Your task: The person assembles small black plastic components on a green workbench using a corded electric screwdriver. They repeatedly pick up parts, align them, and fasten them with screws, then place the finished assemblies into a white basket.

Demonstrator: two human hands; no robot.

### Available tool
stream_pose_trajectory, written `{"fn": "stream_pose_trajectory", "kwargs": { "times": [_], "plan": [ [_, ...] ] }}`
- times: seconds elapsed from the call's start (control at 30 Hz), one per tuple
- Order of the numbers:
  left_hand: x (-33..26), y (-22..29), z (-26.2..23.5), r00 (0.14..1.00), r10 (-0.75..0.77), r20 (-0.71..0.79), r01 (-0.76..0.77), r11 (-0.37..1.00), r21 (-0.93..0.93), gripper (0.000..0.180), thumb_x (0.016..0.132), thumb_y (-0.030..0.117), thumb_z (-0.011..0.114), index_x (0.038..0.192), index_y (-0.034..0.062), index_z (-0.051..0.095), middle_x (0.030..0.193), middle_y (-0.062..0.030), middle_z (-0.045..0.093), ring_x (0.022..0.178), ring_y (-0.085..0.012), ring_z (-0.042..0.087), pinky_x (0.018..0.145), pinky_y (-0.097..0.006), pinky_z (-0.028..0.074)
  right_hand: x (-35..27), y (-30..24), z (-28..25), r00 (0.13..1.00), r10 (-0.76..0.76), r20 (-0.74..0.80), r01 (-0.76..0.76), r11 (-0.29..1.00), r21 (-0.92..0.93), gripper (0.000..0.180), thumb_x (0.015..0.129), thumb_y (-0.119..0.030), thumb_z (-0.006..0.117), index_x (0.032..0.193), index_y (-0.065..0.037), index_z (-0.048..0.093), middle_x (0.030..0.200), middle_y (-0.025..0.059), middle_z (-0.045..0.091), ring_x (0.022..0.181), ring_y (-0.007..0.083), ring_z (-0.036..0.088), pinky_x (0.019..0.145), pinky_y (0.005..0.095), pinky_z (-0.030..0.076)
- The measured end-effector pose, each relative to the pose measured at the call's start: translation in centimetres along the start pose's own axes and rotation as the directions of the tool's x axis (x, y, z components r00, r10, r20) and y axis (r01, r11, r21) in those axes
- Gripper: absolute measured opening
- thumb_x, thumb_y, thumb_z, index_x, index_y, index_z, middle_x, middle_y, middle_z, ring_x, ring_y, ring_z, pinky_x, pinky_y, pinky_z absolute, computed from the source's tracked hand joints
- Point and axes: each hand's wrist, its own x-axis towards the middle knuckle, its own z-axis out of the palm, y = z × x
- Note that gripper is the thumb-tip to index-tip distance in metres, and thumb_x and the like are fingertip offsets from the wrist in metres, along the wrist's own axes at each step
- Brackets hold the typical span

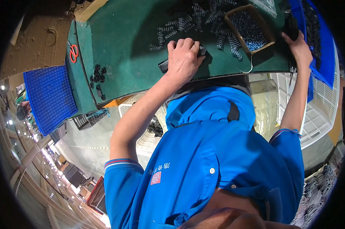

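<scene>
My left hand (184,58) is closed over a black elongated part (163,66) on the green table, near its front edge. Its fingers hide most of that part; dark ends show on both sides. At the right end of the table, my right hand (300,50) is curled round a dark tool (291,28), which looks like a powered screwdriver. A thin metal bit (291,78) shows below it. Loose coil springs (186,23) lie beyond my left hand. A cardboard box (270,42) full of small metal pieces stands between my hands.
Red-handled scissors (73,53) and small black parts (97,76) lie on the table's left side. A blue grid tray (50,97) stands off the left edge. A blue bin (327,65) of black parts is at far right, above a white crate (321,110).
</scene>
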Motion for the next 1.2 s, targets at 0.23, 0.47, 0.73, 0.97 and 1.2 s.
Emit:
{"fn": "stream_pose_trajectory", "kwargs": {
  "times": [0.23, 0.47, 0.73, 0.97, 1.2],
  "plan": [
    [0.4, 0.6, 0.6, 1.0, -0.006, 0.026, 0.004, 0.998, 0.068, 0.033, 0.072, 0.027, 0.077, 0.097, 0.0072, 0.069, 0.095, -0.004, 0.059, 0.096, -0.0236, 0.056, 0.083, -0.043, 0.039, 2.8, 3.7, 2.8, 0.998, 0.033, 0.044, -0.043, 0.968, 0.248, 0.066, 0.072, -0.052, 0.078, 0.116, -0.005, 0.066, 0.105, 0.0164, 0.072, 0.097, 0.0325, 0.068, 0.085, 0.0421, 0.05],
    [0.5, 0.1, 1.2, 1.0, 0.003, -0.002, -0.003, 0.997, 0.082, 0.028, 0.071, 0.03, 0.078, 0.088, 0.0094, 0.069, 0.092, -0.0029, 0.058, 0.094, -0.0219, 0.056, 0.081, -0.043, 0.039, -5.6, -5.6, -5.7, 0.98, -0.085, -0.178, 0.177, -0.024, 0.984, 0.036, 0.078, -0.01, 0.08, 0.104, 0.007, 0.063, 0.084, 0.0131, 0.067, 0.071, 0.0179, 0.065, 0.068, 0.0278, 0.052],
    [0.4, 0.3, 1.3, 0.998, -0.012, -0.061, 0.014, 0.999, 0.034, 0.03, 0.07, 0.028, 0.078, 0.09, 0.0092, 0.068, 0.092, -0.003, 0.058, 0.093, -0.0227, 0.056, 0.082, -0.042, 0.038, -9.6, -15.4, -3.1, 0.851, -0.33, -0.408, 0.188, -0.535, 0.824, 0.04, 0.088, -0.003, 0.053, 0.125, 0.011, 0.047, 0.093, 0.0185, 0.062, 0.085, 0.0267, 0.063, 0.079, 0.0433, 0.053],
    [0.4, 0.4, 1.0, 0.999, -0.014, -0.047, 0.014, 1.0, 0.009, 0.028, 0.07, 0.026, 0.077, 0.09, 0.0087, 0.068, 0.092, -0.0041, 0.058, 0.093, -0.0233, 0.056, 0.083, -0.043, 0.038, -12.8, -19.9, -4.6, 0.817, -0.161, -0.554, 0.466, -0.381, 0.798, 0.047, 0.076, -0.009, 0.066, 0.12, 0.003, 0.051, 0.083, 0.0119, 0.064, 0.068, 0.0198, 0.062, 0.063, 0.0318, 0.05],
    [0.5, 0.4, 1.2, 0.999, -0.008, -0.053, 0.009, 1.0, 0.025, 0.029, 0.07, 0.027, 0.077, 0.091, 0.0087, 0.068, 0.092, -0.0043, 0.058, 0.093, -0.0236, 0.056, 0.083, -0.044, 0.038, -10.8, -18.9, -1.8, 0.777, -0.226, -0.588, 0.442, -0.47, 0.764, 0.04, 0.081, 0.005, 0.057, 0.119, 0.014, 0.05, 0.087, 0.0177, 0.064, 0.074, 0.0255, 0.064, 0.076, 0.0403, 0.055]
  ]
}}
